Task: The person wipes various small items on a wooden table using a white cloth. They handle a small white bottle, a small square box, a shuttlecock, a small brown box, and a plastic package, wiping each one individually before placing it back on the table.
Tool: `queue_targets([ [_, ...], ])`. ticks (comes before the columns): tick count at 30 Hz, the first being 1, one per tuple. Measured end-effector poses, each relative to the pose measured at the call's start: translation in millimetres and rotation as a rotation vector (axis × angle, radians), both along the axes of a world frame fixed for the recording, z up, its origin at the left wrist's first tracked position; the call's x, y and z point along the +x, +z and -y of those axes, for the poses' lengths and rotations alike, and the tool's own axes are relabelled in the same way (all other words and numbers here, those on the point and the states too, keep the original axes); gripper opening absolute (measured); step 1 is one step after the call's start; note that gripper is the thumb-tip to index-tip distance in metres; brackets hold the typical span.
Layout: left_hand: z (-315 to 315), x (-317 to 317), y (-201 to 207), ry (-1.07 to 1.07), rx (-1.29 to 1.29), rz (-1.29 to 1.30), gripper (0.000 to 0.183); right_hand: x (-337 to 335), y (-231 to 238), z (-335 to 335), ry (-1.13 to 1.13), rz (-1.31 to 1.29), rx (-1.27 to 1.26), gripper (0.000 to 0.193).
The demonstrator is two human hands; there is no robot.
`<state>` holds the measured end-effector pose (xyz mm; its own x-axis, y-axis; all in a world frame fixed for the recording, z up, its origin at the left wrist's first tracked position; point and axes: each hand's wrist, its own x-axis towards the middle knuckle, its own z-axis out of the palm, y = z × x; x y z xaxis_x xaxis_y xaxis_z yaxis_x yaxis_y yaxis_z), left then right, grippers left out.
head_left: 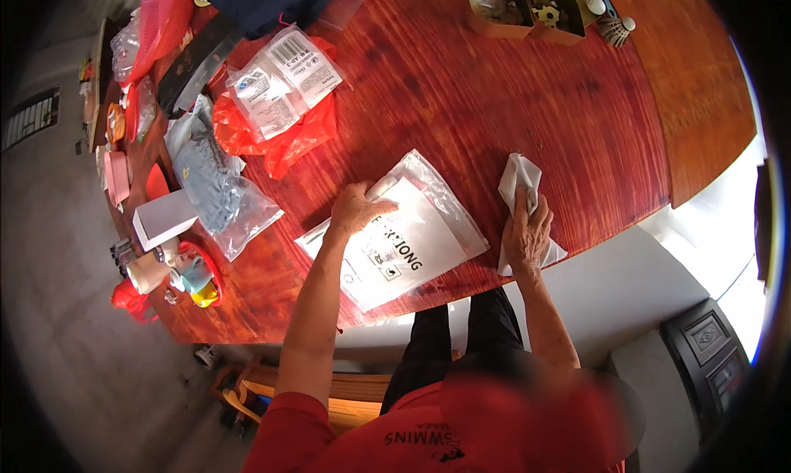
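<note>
A flat clear plastic bag (pixel 449 217) with a white printed sheet or packet in it lies slantwise on the table in front of me. My left hand (pixel 356 212) is at its upper left edge, the thumb across the top and the other fingers curled by the rim, closed on it. To the right, my right hand (pixel 527 232) presses on a crumpled white cloth (pixel 520 175), its fingers bent over it. The cloth sticks out above and below the hand, near the table's front edge. A gap of bare wood separates bag and cloth.
The reddish wooden table (pixel 461 86) curves round in front. On its left are a red plastic bag (pixel 313 131) under clear labelled packets, a bagged grey-blue cloth item (pixel 210 176) and a white box (pixel 165 219). Open boxes (pixel 501 30) and a shuttlecock (pixel 615 30) stand at the back right.
</note>
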<state>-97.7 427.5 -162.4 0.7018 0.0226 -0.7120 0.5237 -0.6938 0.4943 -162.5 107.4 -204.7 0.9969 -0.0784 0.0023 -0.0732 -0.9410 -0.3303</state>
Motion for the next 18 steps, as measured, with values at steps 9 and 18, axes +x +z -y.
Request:
queue_targets([
  [9,-28.8,-25.8,96.7,0.409,-0.351,-0.055,0.023,5.4,17.7,5.9,0.137,-0.025,0.149,0.047],
  [18,-56.5,-84.2,141.4,0.835,-0.785,0.333,0.024,18.0,122.3,-60.0,0.187,-0.780,1.364,0.059],
])
